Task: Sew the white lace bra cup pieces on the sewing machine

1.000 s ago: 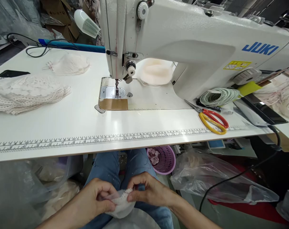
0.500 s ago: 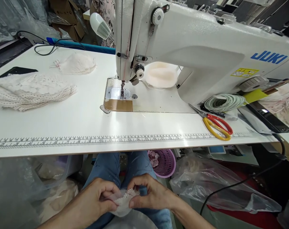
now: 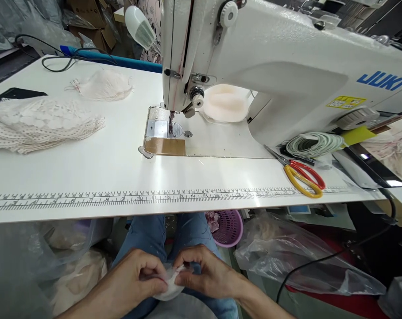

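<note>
1. A small piece of white lace fabric (image 3: 169,285) sits in the person's lap, below the front edge of the sewing table, over blue jeans (image 3: 148,235).
2. The left hand (image 3: 134,279) is closed on the piece's left side, thumb and fingers pinching it.
3. The right hand (image 3: 206,274) is closed on its right side, fingertips pressed to the top edge. The two hands nearly touch, which looks like a way of keeping two thin layers lined up.
4. Above the hands runs the white table (image 3: 88,173), with a printed ruler strip (image 3: 154,197) along its near edge.
5. A white JUKI sewing machine (image 3: 270,57) stands at the middle of the table; nothing lies under its needle and presser foot (image 3: 170,126).
6. A pale foam cup (image 3: 225,104) rests behind the needle, under the machine arm.
7. To the left lie a stack of white lace pieces (image 3: 41,124) and, further back, a smaller lace bundle (image 3: 103,84), within reach of the left side.
8. To the right lie scissors with red and yellow handles (image 3: 300,175) and a coil of pale cord (image 3: 314,144).
9. Under the table stand a purple basket (image 3: 229,226) and clear plastic bags (image 3: 287,257), some holding more pale pieces.
</note>
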`<state>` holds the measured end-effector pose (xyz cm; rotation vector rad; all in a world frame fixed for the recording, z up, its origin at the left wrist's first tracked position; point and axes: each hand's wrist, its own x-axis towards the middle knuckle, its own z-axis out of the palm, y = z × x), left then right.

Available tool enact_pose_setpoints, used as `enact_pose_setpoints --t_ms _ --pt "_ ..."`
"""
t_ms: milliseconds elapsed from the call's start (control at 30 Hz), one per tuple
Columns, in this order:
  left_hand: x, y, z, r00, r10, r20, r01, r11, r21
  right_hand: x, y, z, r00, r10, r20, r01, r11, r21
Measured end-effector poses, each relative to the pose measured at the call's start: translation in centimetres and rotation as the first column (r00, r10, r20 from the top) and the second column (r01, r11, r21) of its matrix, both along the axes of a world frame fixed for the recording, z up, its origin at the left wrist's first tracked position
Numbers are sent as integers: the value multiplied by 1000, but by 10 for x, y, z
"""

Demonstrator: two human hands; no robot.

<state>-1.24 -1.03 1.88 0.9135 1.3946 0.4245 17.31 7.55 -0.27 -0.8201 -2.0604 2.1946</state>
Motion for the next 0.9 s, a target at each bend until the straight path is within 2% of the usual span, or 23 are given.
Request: enact_pose_setpoints --t_ms 133,500,600,700,767,900 --pt "-1 -1 -5 1000 -5 -21 5 1000 -13 2 2 -3 1000 -2 13 2 1000 -9" --pt "-5 0 -6 999 29 -14 -30 996 -80 -1 4 -6 996 -72 50 79 982 -169" --pt "-9 -3 -9 999 30 30 -28 995 -93 -3 3 -6 997 -65 46 72 985 -160" --pt "-9 -4 -10 982 59 179 -37 992 -122 -5 2 -4 998 -47 48 55 985 -164" --pt "-7 -3 -11 973 87 216 -57 989 -138 -7 2 -2 998 -36 52 43 990 -137" --pt "3 4 -15 996 75 43 -72 995 -66 -8 4 3 998 4 63 -5 1000 18"
